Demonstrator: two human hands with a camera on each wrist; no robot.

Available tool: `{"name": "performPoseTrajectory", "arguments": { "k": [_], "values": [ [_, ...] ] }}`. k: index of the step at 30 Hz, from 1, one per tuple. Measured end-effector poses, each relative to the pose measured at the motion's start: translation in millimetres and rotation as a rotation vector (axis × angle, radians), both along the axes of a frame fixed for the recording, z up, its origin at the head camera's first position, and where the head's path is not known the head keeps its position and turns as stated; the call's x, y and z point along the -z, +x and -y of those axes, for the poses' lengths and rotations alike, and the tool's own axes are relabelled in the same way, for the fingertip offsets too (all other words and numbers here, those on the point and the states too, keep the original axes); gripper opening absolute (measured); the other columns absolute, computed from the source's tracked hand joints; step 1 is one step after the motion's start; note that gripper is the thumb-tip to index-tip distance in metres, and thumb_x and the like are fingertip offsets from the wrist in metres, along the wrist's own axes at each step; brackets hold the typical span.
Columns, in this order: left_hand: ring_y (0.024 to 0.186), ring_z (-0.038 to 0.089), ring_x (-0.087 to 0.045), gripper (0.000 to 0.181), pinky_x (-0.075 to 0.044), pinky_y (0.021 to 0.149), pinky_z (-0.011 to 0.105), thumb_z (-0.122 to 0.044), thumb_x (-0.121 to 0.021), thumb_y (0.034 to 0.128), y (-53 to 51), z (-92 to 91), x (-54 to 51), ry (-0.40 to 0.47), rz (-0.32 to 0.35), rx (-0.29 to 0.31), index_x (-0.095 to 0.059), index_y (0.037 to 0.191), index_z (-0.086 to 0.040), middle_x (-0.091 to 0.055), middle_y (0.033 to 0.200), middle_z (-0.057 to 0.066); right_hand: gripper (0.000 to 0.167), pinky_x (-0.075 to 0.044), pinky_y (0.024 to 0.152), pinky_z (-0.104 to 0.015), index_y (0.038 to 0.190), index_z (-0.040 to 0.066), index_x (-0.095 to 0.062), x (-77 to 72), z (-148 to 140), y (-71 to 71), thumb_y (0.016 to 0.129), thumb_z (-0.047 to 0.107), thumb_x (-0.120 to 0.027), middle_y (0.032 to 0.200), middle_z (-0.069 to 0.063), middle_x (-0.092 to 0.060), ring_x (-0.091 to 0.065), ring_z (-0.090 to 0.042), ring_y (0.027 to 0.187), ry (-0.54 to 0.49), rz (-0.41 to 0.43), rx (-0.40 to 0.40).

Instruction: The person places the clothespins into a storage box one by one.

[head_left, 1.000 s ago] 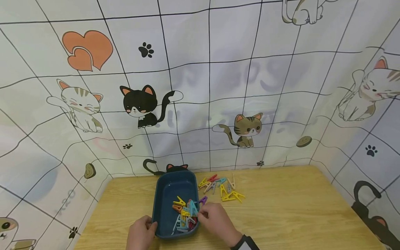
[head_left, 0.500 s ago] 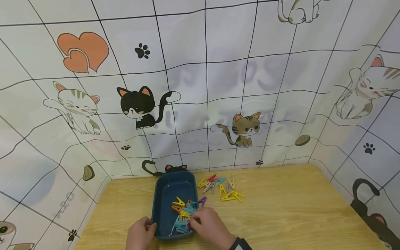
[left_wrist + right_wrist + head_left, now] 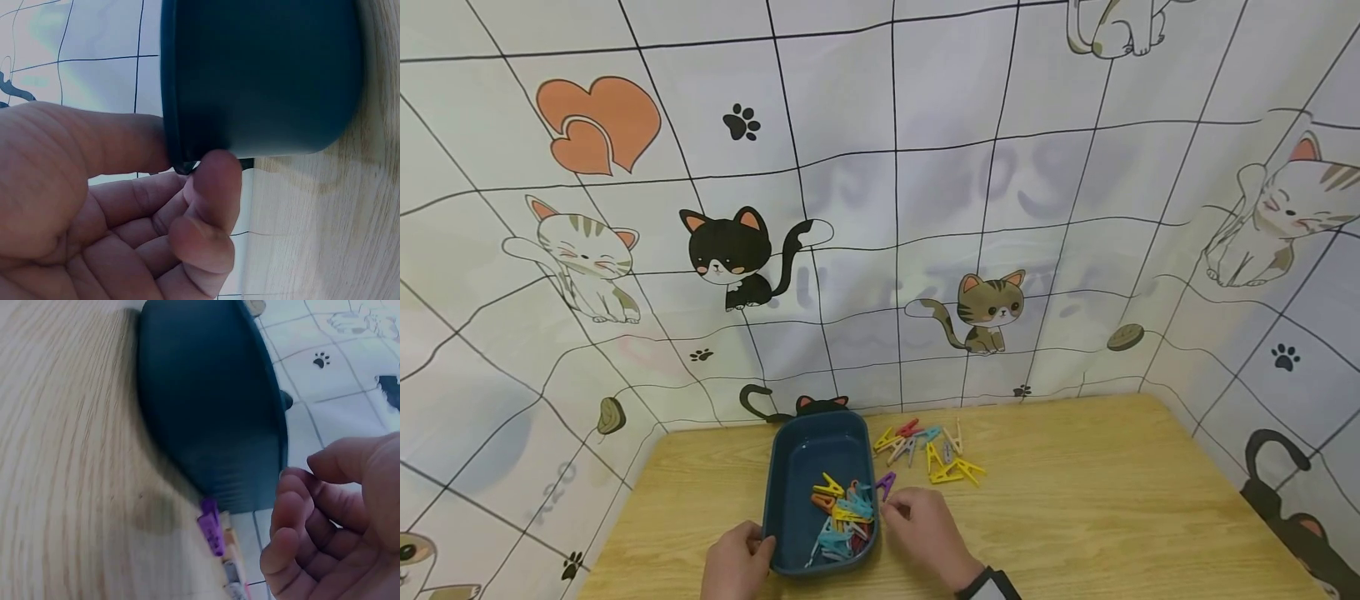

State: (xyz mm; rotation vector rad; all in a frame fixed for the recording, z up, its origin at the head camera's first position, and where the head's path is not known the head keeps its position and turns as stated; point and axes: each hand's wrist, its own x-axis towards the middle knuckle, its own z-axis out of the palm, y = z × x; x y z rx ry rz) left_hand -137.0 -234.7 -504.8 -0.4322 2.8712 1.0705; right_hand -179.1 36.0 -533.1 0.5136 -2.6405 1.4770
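Observation:
A dark blue plastic basin (image 3: 795, 475) stands on the table, a heap of coloured clothespins (image 3: 850, 508) in its near right part. My left hand (image 3: 735, 562) pinches the basin's near left rim; in the left wrist view the thumb (image 3: 134, 140) lies on one side of it, the fingers on the other. Just outside the right wall, my right hand (image 3: 927, 533) hovers with fingers loosely bent and nothing visible between them. Closest to its fingertips is a purple clothespin (image 3: 887, 483), beside the basin and not touched; the right wrist view shows it below the fingers.
Several more clothespins, such as a yellow clothespin (image 3: 946, 475) and a red clothespin (image 3: 908, 428), lie scattered behind the right hand. The wooden table (image 3: 1075, 500) meets a white sheet (image 3: 850, 192) printed with cats at its back edge.
My right hand first brought a light blue clothespin over the basin's right rim and let it go onto the heap. It has since drawn back right, outside the basin. The left hand keeps its hold.

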Motion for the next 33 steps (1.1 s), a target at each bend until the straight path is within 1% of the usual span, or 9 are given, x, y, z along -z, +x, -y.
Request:
{"name": "performPoseTrajectory", "arguments": {
  "k": [4,8,14,19,22,27,29,33],
  "values": [
    [0.057,0.015,-0.057,0.011,-0.044,0.055,0.032,-0.007,-0.07,0.0923,0.2,-0.1,-0.1,-0.003,-0.009,-0.003,-0.069,0.088,0.003,-0.061,0.065,0.0,0.019,-0.04,0.056,-0.022,0.076,0.009,-0.076,8.4,-3,-7.5,0.094,0.008,-0.069,0.065,0.011,-0.058,-0.046,-0.001,0.059,0.015,0.03,0.054],
    [0.057,0.015,-0.057,0.011,-0.045,0.055,0.032,-0.007,-0.07,0.0925,0.3,0.0,0.0,-0.001,-0.008,-0.009,-0.068,0.088,0.003,-0.061,0.066,0.001,0.016,-0.041,0.056,-0.022,0.079,0.009,-0.078,15.2,-4,-14.3,0.093,0.011,-0.07,0.066,0.01,-0.061,-0.048,-0.001,0.06,0.049,0.049,0.091],
    [0.058,0.015,-0.056,0.011,-0.044,0.055,0.032,-0.007,-0.07,0.0928,0.1,-0.5,0.3,-0.003,0.0,-0.013,-0.068,0.088,0.002,-0.061,0.066,0.001,0.02,-0.038,0.054,-0.022,0.071,0.013,-0.073,20.6,-3,-24.2,0.091,0.012,-0.071,0.063,0.011,-0.057,-0.046,-0.003,0.057,0.11,0.056,0.12],
    [0.058,0.015,-0.057,0.011,-0.044,0.055,0.032,-0.007,-0.07,0.0928,0.1,-1.0,-0.5,-0.003,-0.002,-0.016,-0.068,0.088,0.002,-0.061,0.066,0.001,0.022,-0.035,0.053,-0.022,0.066,0.014,-0.068,21.8,0,-29.4,0.088,0.014,-0.072,0.06,0.011,-0.054,-0.043,-0.004,0.056,0.153,0.053,0.13],
    [0.058,0.015,-0.057,0.011,-0.045,0.055,0.031,-0.007,-0.07,0.0928,0.0,-1.4,-0.9,-0.003,0.002,-0.017,-0.068,0.088,0.002,-0.061,0.066,0.0,0.027,-0.034,0.052,-0.022,0.062,0.015,-0.065,22.8,2,-31.9,0.087,0.015,-0.074,0.059,0.011,-0.051,-0.042,-0.004,0.055,0.164,0.04,0.128],
    [0.058,0.015,-0.056,0.011,-0.044,0.056,0.031,-0.007,-0.07,0.0921,0.2,-1.6,-1.5,-0.012,-0.006,-0.016,-0.069,0.087,0.002,-0.061,0.066,0.0,0.038,-0.028,0.049,-0.02,0.056,0.016,-0.057,26.0,7,-36.0,0.089,0.017,-0.075,0.053,0.014,-0.043,-0.038,-0.003,0.051,0.178,0.028,0.123],
    [0.058,0.015,-0.055,0.011,-0.044,0.056,0.031,-0.007,-0.07,0.0919,0.3,-1.5,-1.6,-0.015,-0.006,-0.015,-0.069,0.087,0.002,-0.06,0.066,0.0,0.043,-0.024,0.048,-0.02,0.054,0.017,-0.053,27.6,10,-37.2,0.09,0.018,-0.075,0.051,0.014,-0.038,-0.035,-0.002,0.049,0.186,0.04,0.13],
    [0.058,0.014,-0.056,0.011,-0.044,0.055,0.031,-0.007,-0.07,0.0918,0.2,-1.2,-1.6,-0.017,-0.007,-0.012,-0.068,0.086,0.002,-0.06,0.066,0.0,0.049,-0.019,0.046,-0.021,0.052,0.018,-0.044,29.1,13,-38.1,0.089,0.018,-0.075,0.05,0.015,-0.03,-0.029,-0.003,0.046,0.21,0.032,0.154]
  ]
}}
